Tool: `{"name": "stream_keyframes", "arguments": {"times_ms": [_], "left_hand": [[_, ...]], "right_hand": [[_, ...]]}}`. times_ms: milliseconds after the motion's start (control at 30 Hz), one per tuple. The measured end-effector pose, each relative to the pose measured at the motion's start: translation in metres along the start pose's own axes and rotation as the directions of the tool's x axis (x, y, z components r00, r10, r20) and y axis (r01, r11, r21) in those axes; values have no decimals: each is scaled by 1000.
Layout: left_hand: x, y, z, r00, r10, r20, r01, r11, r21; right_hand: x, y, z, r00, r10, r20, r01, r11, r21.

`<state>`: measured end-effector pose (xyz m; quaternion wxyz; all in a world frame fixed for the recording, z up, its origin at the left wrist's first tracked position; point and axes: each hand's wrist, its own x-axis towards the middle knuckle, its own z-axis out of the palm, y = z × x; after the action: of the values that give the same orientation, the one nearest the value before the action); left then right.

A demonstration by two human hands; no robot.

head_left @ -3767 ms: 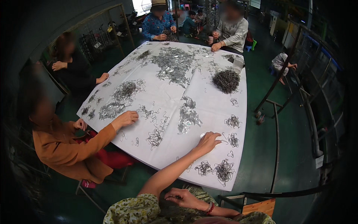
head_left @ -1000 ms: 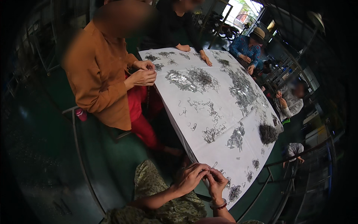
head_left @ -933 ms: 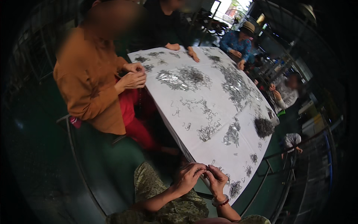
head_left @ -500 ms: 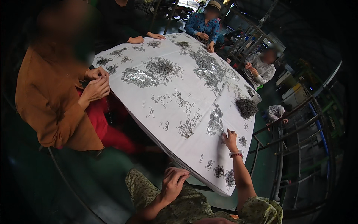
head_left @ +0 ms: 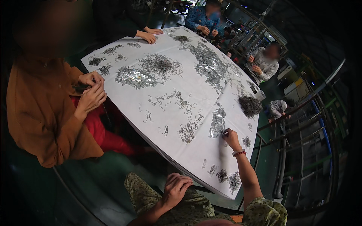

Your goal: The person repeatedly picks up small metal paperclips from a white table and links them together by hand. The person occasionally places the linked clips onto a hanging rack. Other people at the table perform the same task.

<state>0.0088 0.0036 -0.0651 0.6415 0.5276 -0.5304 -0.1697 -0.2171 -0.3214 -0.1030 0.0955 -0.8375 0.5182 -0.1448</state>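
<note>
At the near edge of the white-covered table [head_left: 169,145], my left hand [head_left: 176,189] is closed, thumb against bent fingers. Something thin may show at its fingertips, too small to make out. My right hand [head_left: 232,139], with bracelets at its wrist, reaches over the table, its fingertips pinched together at the lower right edge of a pile of small shiny silver strips [head_left: 217,122]. Whatever those fingers hold is hidden. Left of that pile lie loose bent wire hooks [head_left: 187,132]. Small hook bundles [head_left: 234,181] sit at the near right corner.
A dense dark heap of wire hooks [head_left: 250,106] stands at the right edge, beside a white container [head_left: 259,95]. Larger piles of silver strips [head_left: 211,66] cover the far half. A co-worker in a brown top [head_left: 49,113] works at the left; several others sit around the far sides.
My right hand has gone from a stretched finger to a pinch at the silver pile. My left hand stays nearly still. A dark-sleeved co-worker's hands have drawn closer together.
</note>
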Motion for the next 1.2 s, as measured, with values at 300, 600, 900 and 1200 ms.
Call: {"name": "stream_keyframes", "arguments": {"times_ms": [300, 600, 900, 1200], "left_hand": [[-1, 17, 3, 998, 52, 39, -54, 997, 54], [-8, 48, 6, 999, 39, 18, -41, 988, 150], [-11, 61, 15, 1000, -9, 1, 9, 988, 155], [-10, 70, 26, 986, -164, -32, 165, 986, 18]], "right_hand": [[-18, 14, 10, 996, -26, -87, 29, 999, 35], [-28, -13, 15, 961, -109, -255, 151, 977, 151], [-102, -114, -35, 997, 13, -73, 63, 380, 923], [-198, -178, -77, 940, -331, -84, 78, -32, 996]]}}
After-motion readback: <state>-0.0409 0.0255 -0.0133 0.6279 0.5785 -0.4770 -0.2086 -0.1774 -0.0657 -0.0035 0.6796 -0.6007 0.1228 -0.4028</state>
